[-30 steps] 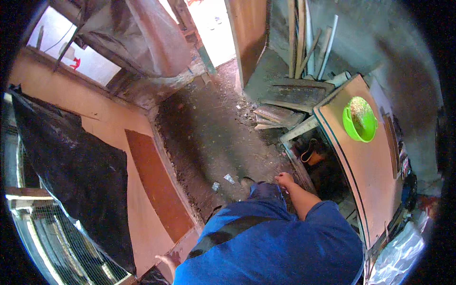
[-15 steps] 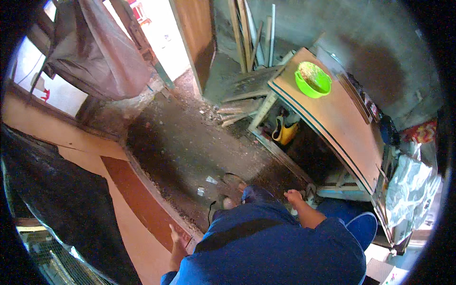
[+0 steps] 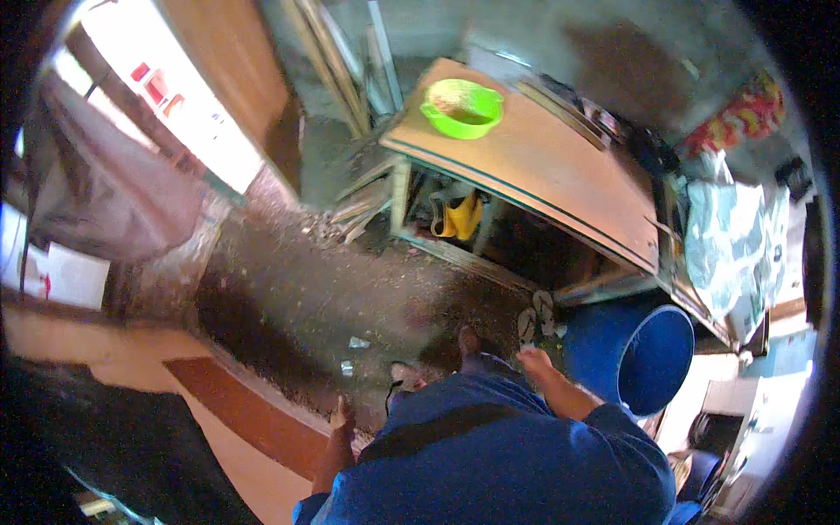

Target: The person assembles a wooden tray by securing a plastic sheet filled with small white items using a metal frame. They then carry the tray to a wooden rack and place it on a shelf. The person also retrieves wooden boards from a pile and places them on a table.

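My left hand (image 3: 340,415) hangs at my left side beside the low wall (image 3: 262,420) with its red-brown band. Its fingers stretch forward and nothing shows in them. On the other side, my right hand (image 3: 535,360) is held low in front of me, its fingers loosely curled, with no object visible in it. Nearest to it are a pair of flip-flops (image 3: 527,325) on the floor and a large blue barrel (image 3: 591,346) lying with its mouth to the right. Ahead, a bright green bowl (image 3: 464,129) with grainy contents stands on a wooden table (image 3: 560,179).
Yellow boots (image 3: 462,217) stand under the table. Boards and poles (image 3: 337,70) lean by the open wooden door (image 3: 232,79). A pale plastic sack (image 3: 726,241) is at the right. Dark cloth (image 3: 114,437) covers the wall at left. Paper scraps (image 3: 359,342) lie on the dirt floor.
My view has turned to the right, so the table and bowl sit further left and more of the barrel shows. My feet have shifted; both hands remain low.
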`<action>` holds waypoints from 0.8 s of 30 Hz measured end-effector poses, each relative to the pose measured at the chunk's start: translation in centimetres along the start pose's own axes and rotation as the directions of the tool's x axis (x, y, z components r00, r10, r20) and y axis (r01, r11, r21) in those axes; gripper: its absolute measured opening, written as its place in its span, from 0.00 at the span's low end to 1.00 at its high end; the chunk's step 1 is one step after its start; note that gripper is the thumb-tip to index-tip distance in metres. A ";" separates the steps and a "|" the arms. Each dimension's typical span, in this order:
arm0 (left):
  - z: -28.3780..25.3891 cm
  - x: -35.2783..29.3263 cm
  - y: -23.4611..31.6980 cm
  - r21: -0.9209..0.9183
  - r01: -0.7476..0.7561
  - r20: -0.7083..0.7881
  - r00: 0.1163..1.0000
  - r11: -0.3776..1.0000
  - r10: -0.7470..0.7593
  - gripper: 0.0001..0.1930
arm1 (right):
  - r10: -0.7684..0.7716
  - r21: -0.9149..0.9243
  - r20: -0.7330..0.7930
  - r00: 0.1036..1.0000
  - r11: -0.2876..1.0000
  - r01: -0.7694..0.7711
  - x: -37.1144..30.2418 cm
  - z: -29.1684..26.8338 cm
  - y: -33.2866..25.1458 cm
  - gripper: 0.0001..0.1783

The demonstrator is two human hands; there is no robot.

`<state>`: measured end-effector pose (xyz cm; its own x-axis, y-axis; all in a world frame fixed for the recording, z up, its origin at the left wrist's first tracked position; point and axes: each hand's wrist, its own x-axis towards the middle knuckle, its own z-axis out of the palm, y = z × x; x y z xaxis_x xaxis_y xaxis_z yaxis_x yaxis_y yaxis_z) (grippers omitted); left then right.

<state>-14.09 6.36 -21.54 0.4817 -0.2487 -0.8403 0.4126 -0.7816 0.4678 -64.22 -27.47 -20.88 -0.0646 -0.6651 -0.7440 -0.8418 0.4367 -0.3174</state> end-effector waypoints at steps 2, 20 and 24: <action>0.1 -0.3 -0.4 0.091 -0.007 0.045 0.999 0.996 0.002 0.18 | -0.077 0.157 -0.086 0.993 0.984 0.090 -0.8 -0.2 -2.7 0.26; 19.6 -7.0 27.5 0.538 -0.447 0.531 0.838 0.714 0.124 0.08 | 0.265 0.415 -0.012 0.964 0.879 -0.236 1.3 -3.7 19.5 0.30; 28.7 -13.2 33.6 0.543 -0.527 0.592 0.793 0.654 0.147 0.07 | 0.228 0.582 0.238 0.944 0.744 -0.327 -2.1 -0.7 20.4 0.35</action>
<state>-28.77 -33.03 -2.61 -0.0152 -0.6503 -0.7595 -0.4042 -0.6908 0.5995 -81.67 -17.61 -25.37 -0.1256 -0.3842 -0.9147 -0.2934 0.8951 -0.3357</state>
